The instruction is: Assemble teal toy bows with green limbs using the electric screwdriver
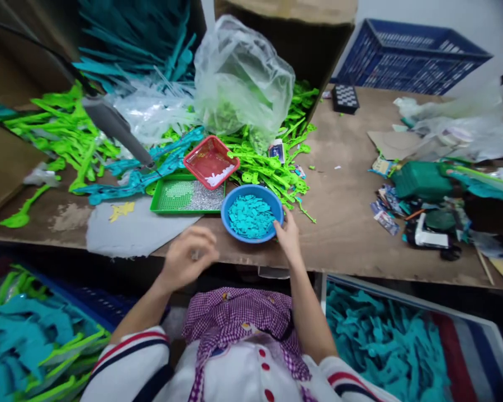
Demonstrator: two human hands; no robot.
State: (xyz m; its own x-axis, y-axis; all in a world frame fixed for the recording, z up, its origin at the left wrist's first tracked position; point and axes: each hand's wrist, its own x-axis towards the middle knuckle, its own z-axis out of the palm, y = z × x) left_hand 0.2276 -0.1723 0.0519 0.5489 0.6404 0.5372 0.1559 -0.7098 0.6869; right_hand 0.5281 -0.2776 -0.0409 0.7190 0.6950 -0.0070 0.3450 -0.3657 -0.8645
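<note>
A round blue bowl [252, 237] full of small flat turquoise plastic pieces [251, 215] rests on the workbench near its front edge. My right hand [288, 237] grips the bowl's right rim, thumb on the inside. To the left of the bowl, my left hand [190, 254] hovers over the bench edge, blurred by motion, fingers curled; whether it holds anything cannot be made out. Behind it lies a green tray [159, 209] holding small silvery bits. A red square dish [205, 159] with white pieces overlaps the tray's back right corner.
Bright green plastic parts [264, 170] pile up behind the bowl, beneath a clear plastic bag [241, 72]. A grey device arm [117, 128] slants down at left. Crates of turquoise parts [385, 329] flank me below the bench. A green box [421, 180] sits among clutter at right.
</note>
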